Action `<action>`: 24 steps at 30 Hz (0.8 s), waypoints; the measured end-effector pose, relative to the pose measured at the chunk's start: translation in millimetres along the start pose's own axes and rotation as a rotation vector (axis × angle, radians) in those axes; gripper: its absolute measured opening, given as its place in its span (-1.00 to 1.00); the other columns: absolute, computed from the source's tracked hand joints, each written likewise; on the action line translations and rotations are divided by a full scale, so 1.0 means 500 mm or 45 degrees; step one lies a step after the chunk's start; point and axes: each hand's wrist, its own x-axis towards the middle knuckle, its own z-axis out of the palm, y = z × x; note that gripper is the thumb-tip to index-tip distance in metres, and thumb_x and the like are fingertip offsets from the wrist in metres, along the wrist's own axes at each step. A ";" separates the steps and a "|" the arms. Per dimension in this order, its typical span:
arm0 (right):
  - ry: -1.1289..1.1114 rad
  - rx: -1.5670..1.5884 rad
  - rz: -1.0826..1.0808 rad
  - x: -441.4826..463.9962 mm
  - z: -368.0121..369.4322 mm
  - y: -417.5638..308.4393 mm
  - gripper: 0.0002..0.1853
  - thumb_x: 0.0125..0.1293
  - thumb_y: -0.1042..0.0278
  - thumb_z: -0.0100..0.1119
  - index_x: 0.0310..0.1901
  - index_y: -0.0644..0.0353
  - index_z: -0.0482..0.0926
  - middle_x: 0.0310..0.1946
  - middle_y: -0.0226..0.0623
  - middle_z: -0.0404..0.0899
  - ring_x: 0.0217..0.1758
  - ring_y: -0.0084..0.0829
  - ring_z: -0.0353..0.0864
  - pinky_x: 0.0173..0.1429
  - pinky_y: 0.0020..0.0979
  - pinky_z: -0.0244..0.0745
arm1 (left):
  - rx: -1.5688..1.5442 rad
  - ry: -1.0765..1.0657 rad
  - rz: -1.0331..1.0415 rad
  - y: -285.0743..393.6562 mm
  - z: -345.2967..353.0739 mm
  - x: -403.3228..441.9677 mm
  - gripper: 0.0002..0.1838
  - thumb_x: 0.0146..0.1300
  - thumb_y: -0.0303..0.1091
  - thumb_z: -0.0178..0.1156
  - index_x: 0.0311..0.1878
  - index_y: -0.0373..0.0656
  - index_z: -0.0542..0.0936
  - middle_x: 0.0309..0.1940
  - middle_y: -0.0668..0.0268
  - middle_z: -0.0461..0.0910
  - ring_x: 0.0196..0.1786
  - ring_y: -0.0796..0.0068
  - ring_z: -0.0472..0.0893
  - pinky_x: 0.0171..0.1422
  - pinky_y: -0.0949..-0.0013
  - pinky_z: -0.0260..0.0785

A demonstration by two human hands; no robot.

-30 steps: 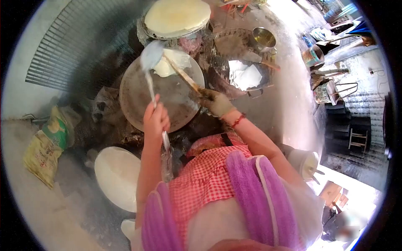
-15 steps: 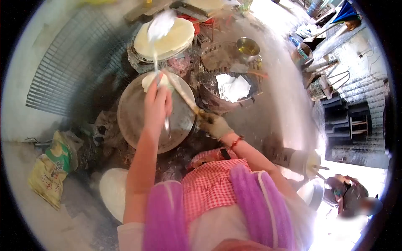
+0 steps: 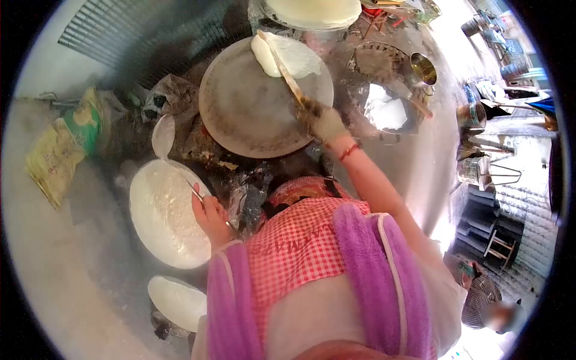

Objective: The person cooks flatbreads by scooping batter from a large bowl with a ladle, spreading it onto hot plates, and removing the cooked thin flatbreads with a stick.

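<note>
My left hand [image 3: 210, 217] is closed around the thin metal handle of a ladle [image 3: 163, 137], over the edge of a wide bowl [image 3: 137, 225] full of white batter. The ladle's bowl sits past the far rim of that bowl. On my right hand [image 3: 324, 123] is a soiled glove, and its fingers grip a wooden spreader [image 3: 287, 77]. The spreader's far end touches white batter [image 3: 300, 55] at the far right part of a round griddle [image 3: 258, 111]. A thin film of batter spreads to the right of the stick, with a thicker mass on its left.
A stack of pale round sheets [image 3: 315, 11] lies beyond the griddle. To the right are folded white paper [image 3: 385, 109] and a metal cup of yellowish liquid [image 3: 423, 69]. A second white bowl [image 3: 177, 303] and a yellow-green sack [image 3: 66, 144] stand left. Another person [image 3: 483, 297] is at lower right.
My left hand has swung back from above the griddle to the batter bowl, ladle still held. The batter on the griddle has been partly spread to the right. The view has shifted.
</note>
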 end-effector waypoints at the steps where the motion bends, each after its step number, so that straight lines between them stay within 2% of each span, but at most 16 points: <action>1: -0.061 -0.131 0.089 0.022 -0.001 0.008 -0.50 0.20 0.19 0.31 0.15 0.21 0.52 -0.17 0.03 0.66 -0.12 -0.21 0.68 -0.01 -0.31 0.52 | -0.001 0.011 -0.013 -0.003 -0.002 -0.007 -0.54 0.45 -0.39 -0.10 0.39 -0.13 0.24 -0.60 0.48 0.19 -0.68 0.73 0.11 -0.66 0.57 -0.01; 2: -0.132 0.204 -0.038 0.020 -0.020 0.020 -0.51 0.22 0.24 0.30 0.15 0.24 0.51 -0.23 -0.02 0.68 -0.24 -0.27 0.68 -0.10 -0.32 0.55 | -0.025 0.020 0.010 0.000 -0.005 -0.016 -0.54 0.45 -0.38 -0.10 0.39 -0.13 0.24 -0.60 0.48 0.20 -0.68 0.73 0.11 -0.66 0.56 0.00; 3: -0.199 0.334 0.158 -0.016 -0.069 -0.031 -0.55 0.24 0.29 0.28 0.14 0.25 0.53 -0.22 -0.11 0.69 -0.28 -0.40 0.65 -0.15 -0.37 0.55 | -0.052 0.029 0.033 0.002 -0.009 -0.022 -0.55 0.46 -0.37 -0.10 0.39 -0.13 0.23 -0.59 0.48 0.20 -0.68 0.73 0.11 -0.66 0.56 0.00; 5: -0.018 0.487 0.217 -0.054 -0.091 0.001 -0.57 0.25 0.32 0.27 0.14 0.26 0.53 -0.19 -0.19 0.68 -0.23 -0.50 0.63 -0.11 -0.41 0.53 | -0.088 0.042 0.067 0.003 -0.024 -0.027 -0.55 0.47 -0.36 -0.11 0.39 -0.13 0.23 -0.58 0.48 0.21 -0.68 0.74 0.11 -0.66 0.56 0.00; 9: -0.004 0.441 0.055 -0.078 -0.001 0.019 -0.55 0.27 0.31 0.25 0.17 0.28 0.50 -0.16 -0.20 0.68 -0.16 -0.48 0.63 -0.05 -0.41 0.52 | -0.020 -0.105 0.111 -0.007 -0.033 -0.011 -0.56 0.48 -0.38 -0.13 0.38 -0.14 0.24 -0.56 0.47 0.22 -0.67 0.76 0.12 -0.65 0.57 -0.01; 11: -0.176 -0.073 -0.075 -0.057 -0.019 -0.071 -0.52 0.28 0.33 0.23 0.20 0.32 0.46 -0.14 -0.23 0.68 -0.10 -0.47 0.61 0.00 -0.42 0.51 | -0.029 0.021 0.040 0.004 -0.005 -0.008 -0.56 0.46 -0.40 -0.14 0.38 -0.15 0.24 -0.56 0.47 0.23 -0.66 0.76 0.13 -0.64 0.58 0.00; 12: -0.235 0.139 -0.029 -0.030 -0.017 -0.009 -0.51 0.27 0.34 0.23 0.20 0.37 0.44 -0.09 -0.26 0.66 -0.08 -0.50 0.61 0.01 -0.44 0.51 | -0.056 0.028 0.067 0.013 0.005 -0.013 -0.55 0.44 -0.42 -0.13 0.38 -0.16 0.24 -0.56 0.47 0.23 -0.65 0.75 0.14 -0.63 0.59 0.01; 13: -0.242 0.135 -0.042 -0.029 -0.048 0.014 -0.51 0.27 0.34 0.23 0.20 0.37 0.44 -0.09 -0.26 0.66 -0.08 -0.50 0.61 0.01 -0.44 0.51 | -0.064 0.038 0.074 0.020 0.011 -0.020 -0.55 0.44 -0.42 -0.13 0.38 -0.16 0.24 -0.56 0.47 0.23 -0.65 0.75 0.14 -0.63 0.59 0.01; 15: -0.240 0.598 0.015 -0.020 -0.104 0.022 -0.48 0.26 0.34 0.26 0.21 0.38 0.43 -0.04 -0.28 0.64 -0.09 -0.54 0.60 0.01 -0.47 0.51 | -0.066 0.056 0.211 0.026 0.024 -0.035 -0.55 0.44 -0.42 -0.12 0.37 -0.17 0.23 -0.57 0.47 0.23 -0.65 0.74 0.14 -0.63 0.58 0.01; 16: -0.043 0.724 0.106 -0.029 -0.113 0.014 -0.47 0.25 0.34 0.28 0.21 0.40 0.43 -0.04 -0.30 0.63 -0.13 -0.56 0.59 0.00 -0.50 0.51 | -0.081 0.095 0.224 0.015 0.033 -0.042 -0.55 0.44 -0.42 -0.12 0.37 -0.17 0.23 -0.57 0.47 0.23 -0.65 0.74 0.14 -0.63 0.58 0.01; 17: -0.067 0.735 0.096 -0.010 -0.112 0.003 -0.47 0.25 0.34 0.28 0.21 0.40 0.43 -0.04 -0.30 0.63 -0.13 -0.56 0.59 0.00 -0.50 0.51 | -0.099 0.099 0.227 -0.001 0.037 -0.044 -0.55 0.43 -0.42 -0.12 0.37 -0.16 0.23 -0.58 0.47 0.23 -0.65 0.74 0.14 -0.63 0.58 0.01; 19: -0.365 0.626 0.249 -0.006 -0.087 0.003 -0.48 0.24 0.32 0.30 0.20 0.35 0.45 -0.10 -0.29 0.63 -0.15 -0.55 0.60 -0.02 -0.50 0.51 | -0.064 0.091 0.173 -0.008 0.049 -0.056 -0.54 0.43 -0.42 -0.10 0.38 -0.15 0.22 -0.59 0.48 0.21 -0.67 0.74 0.11 -0.63 0.58 0.00; 20: -0.364 0.528 0.132 0.009 -0.056 0.001 -0.47 0.21 0.29 0.33 0.19 0.30 0.48 -0.15 -0.27 0.64 -0.17 -0.55 0.58 -0.04 -0.49 0.50 | -0.072 0.121 0.131 -0.005 0.066 -0.069 -0.54 0.43 -0.42 -0.10 0.38 -0.15 0.22 -0.59 0.48 0.21 -0.67 0.73 0.11 -0.64 0.57 0.00; 21: -0.376 0.507 0.240 0.034 -0.031 0.017 -0.47 0.19 0.25 0.36 0.17 0.26 0.51 -0.16 -0.29 0.66 -0.17 -0.54 0.58 -0.03 -0.48 0.49 | -0.107 0.159 0.103 -0.001 0.087 -0.079 -0.53 0.43 -0.41 -0.09 0.38 -0.15 0.21 -0.60 0.48 0.21 -0.68 0.73 0.10 -0.64 0.57 0.00; 22: -0.391 0.313 0.157 0.060 -0.025 0.024 -0.47 0.19 0.25 0.35 0.18 0.25 0.51 -0.13 -0.27 0.65 -0.15 -0.53 0.58 -0.02 -0.47 0.49 | -0.114 0.167 0.127 0.009 0.100 -0.090 -0.53 0.43 -0.41 -0.09 0.38 -0.15 0.21 -0.60 0.48 0.21 -0.68 0.73 0.10 -0.64 0.57 0.00; 24: -0.463 0.235 0.067 0.090 -0.082 0.018 -0.49 0.21 0.26 0.33 0.18 0.23 0.51 -0.07 -0.22 0.65 -0.09 -0.49 0.60 0.01 -0.45 0.49 | -0.126 0.224 0.166 0.033 0.122 -0.101 -0.54 0.44 -0.41 -0.09 0.38 -0.13 0.22 -0.59 0.48 0.20 -0.67 0.72 0.11 -0.63 0.55 0.00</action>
